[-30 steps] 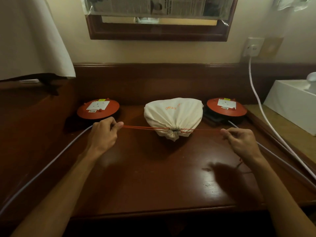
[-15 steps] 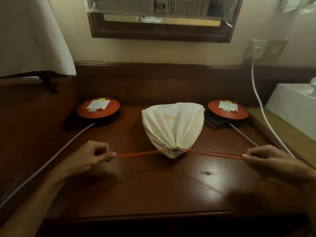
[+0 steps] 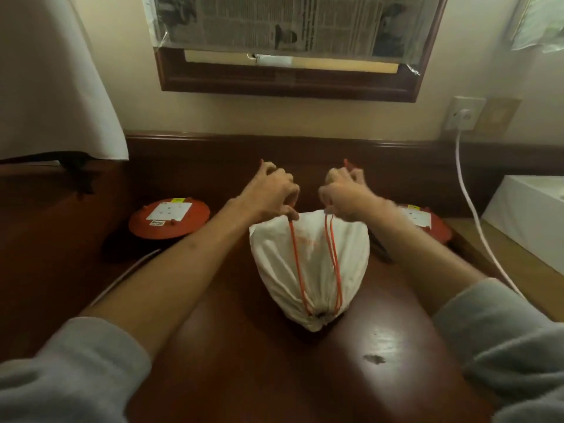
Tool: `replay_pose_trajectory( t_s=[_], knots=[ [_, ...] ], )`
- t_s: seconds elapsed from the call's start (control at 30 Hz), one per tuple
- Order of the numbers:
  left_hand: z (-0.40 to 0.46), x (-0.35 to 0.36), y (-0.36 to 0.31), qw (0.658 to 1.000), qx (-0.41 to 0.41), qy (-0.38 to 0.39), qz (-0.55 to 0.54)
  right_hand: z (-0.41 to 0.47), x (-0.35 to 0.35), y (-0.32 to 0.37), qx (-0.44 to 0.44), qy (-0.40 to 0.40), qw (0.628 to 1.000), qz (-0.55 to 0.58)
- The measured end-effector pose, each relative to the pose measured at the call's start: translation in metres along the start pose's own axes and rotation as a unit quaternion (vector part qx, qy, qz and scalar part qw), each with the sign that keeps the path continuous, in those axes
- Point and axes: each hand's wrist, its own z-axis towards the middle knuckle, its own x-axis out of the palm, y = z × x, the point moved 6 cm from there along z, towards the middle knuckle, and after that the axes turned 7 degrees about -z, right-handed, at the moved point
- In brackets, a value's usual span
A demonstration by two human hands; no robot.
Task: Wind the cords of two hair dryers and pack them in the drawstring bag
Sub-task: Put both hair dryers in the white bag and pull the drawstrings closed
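Note:
A full white drawstring bag (image 3: 308, 264) lies on the dark wooden desk (image 3: 244, 361), its gathered mouth toward me and drawn tight. Orange drawstrings (image 3: 332, 257) run from the mouth back over the top of the bag. My left hand (image 3: 270, 195) grips the left string and my right hand (image 3: 343, 193) grips the right strings, both just beyond the bag's far end, close together. String ends stick up above both fists. The hair dryers are hidden inside the bag.
Two round red cord reels, one at the left (image 3: 169, 218) and one at the right (image 3: 427, 221), sit by the back panel. A white cable (image 3: 470, 209) hangs from a wall socket (image 3: 464, 114). A white box (image 3: 531, 215) stands at the right. A grey cable (image 3: 128, 273) crosses the left of the desk.
Both hands have moved from the sides of the bag's mouth forward and inward, carrying the orange strings over the bag. The view has tilted down and closer.

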Motion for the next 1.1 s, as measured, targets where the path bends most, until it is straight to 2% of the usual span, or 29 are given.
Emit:
replay_pose_trajectory(
  t_s=[0.07, 0.13, 0.17, 0.23, 0.3, 0.37, 0.4, 0.53, 0.7, 0.73, 0.77, 0.83, 0.87, 0.9, 0.97, 1.1],
  knots=[
    [-0.002, 0.036, -0.003, 1.000, 0.021, 0.012, -0.003, 0.004, 0.028, 0.024, -0.049, -0.007, 0.999, -0.022],
    [-0.010, 0.058, -0.004, 0.997, 0.007, -0.021, -0.078, -0.003, 0.046, 0.040, -0.056, -0.049, 0.997, 0.025],
    [-0.015, 0.062, -0.003, 0.988, -0.021, -0.061, -0.143, -0.007, 0.053, 0.042, -0.035, -0.071, 0.994, 0.070],
    [-0.028, 0.064, 0.001, 0.948, -0.115, -0.129, -0.266, -0.013, 0.069, 0.032, 0.036, -0.085, 0.983, 0.156],
    [-0.036, 0.078, -0.001, 0.923, -0.196, -0.109, -0.312, -0.018, 0.092, 0.020, 0.099, -0.035, 0.972, 0.211],
    [-0.039, 0.099, -0.009, 0.932, -0.227, -0.049, -0.279, -0.020, 0.116, 0.021, 0.111, 0.007, 0.970, 0.216],
    [-0.041, 0.105, -0.012, 0.941, -0.229, -0.040, -0.244, -0.021, 0.124, 0.023, 0.114, 0.000, 0.970, 0.215],
    [-0.044, 0.112, -0.014, 0.963, -0.208, -0.083, -0.153, -0.020, 0.138, 0.029, 0.133, -0.060, 0.956, 0.255],
    [-0.041, 0.114, -0.012, 0.955, -0.218, -0.077, -0.187, -0.015, 0.144, 0.024, 0.138, -0.067, 0.939, 0.308],
    [-0.038, 0.113, -0.010, 0.946, -0.226, -0.067, -0.224, -0.016, 0.141, 0.021, 0.136, -0.058, 0.923, 0.355],
    [-0.036, 0.110, -0.006, 0.929, -0.239, -0.056, -0.278, -0.020, 0.134, 0.018, 0.133, -0.052, 0.892, 0.429],
    [-0.034, 0.095, 0.003, 0.867, -0.275, -0.042, -0.413, -0.033, 0.118, 0.007, 0.133, -0.081, 0.794, 0.587],
    [-0.035, 0.084, 0.008, 0.836, -0.286, -0.047, -0.467, -0.044, 0.110, 0.004, 0.139, -0.104, 0.761, 0.625],
    [-0.040, 0.075, 0.011, 0.819, -0.292, -0.056, -0.491, -0.057, 0.104, 0.003, 0.150, -0.119, 0.749, 0.634],
    [-0.059, 0.067, 0.006, 0.825, -0.289, -0.061, -0.481, -0.083, 0.110, 0.010, 0.189, -0.134, 0.766, 0.599],
    [-0.100, 0.108, -0.030, 0.887, -0.240, 0.010, -0.394, -0.098, 0.139, 0.051, 0.173, -0.052, 0.823, 0.538]
  ],
)
